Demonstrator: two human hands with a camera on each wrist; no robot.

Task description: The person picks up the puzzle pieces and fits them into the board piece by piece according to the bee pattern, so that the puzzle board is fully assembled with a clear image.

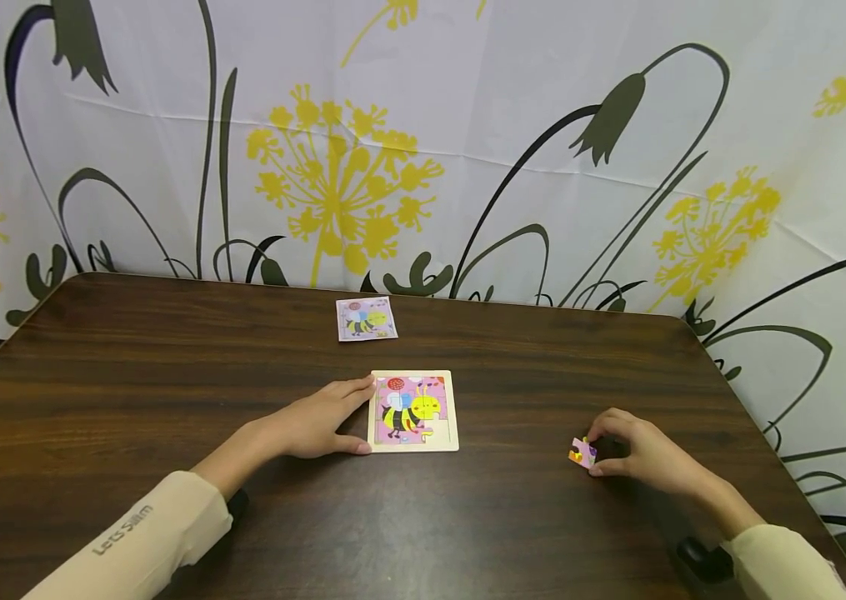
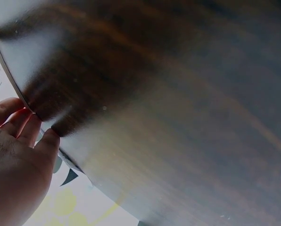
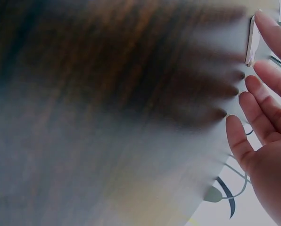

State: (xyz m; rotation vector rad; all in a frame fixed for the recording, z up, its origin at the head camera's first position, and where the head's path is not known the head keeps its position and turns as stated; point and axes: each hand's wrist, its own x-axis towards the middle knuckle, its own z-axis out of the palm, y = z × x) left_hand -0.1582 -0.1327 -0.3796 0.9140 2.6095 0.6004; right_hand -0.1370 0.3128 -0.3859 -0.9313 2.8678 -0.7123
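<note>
A square wooden bee puzzle (image 1: 400, 408) lies on the dark table, its lower right corner showing bare wood. Along the frame's left edge rest the fingertips and thumb of my left hand (image 1: 317, 417), fingers fairly straight; the left wrist view shows that hand (image 2: 18, 155) at the frame's edge. Well to the right, my right hand (image 1: 640, 450) pinches a pink puzzle piece (image 1: 582, 452) between thumb and index finger, at the table top. From the right wrist, the piece (image 3: 252, 42) is seen edge-on between those two fingertips, the other fingers of the hand (image 3: 268, 117) spread loosely.
A printed picture card (image 1: 367, 319) with the same bee lies behind the puzzle. The wood-grain table (image 1: 167, 358) ends at a white curtain (image 1: 498, 125) with yellow and grey plant prints, at the back and right.
</note>
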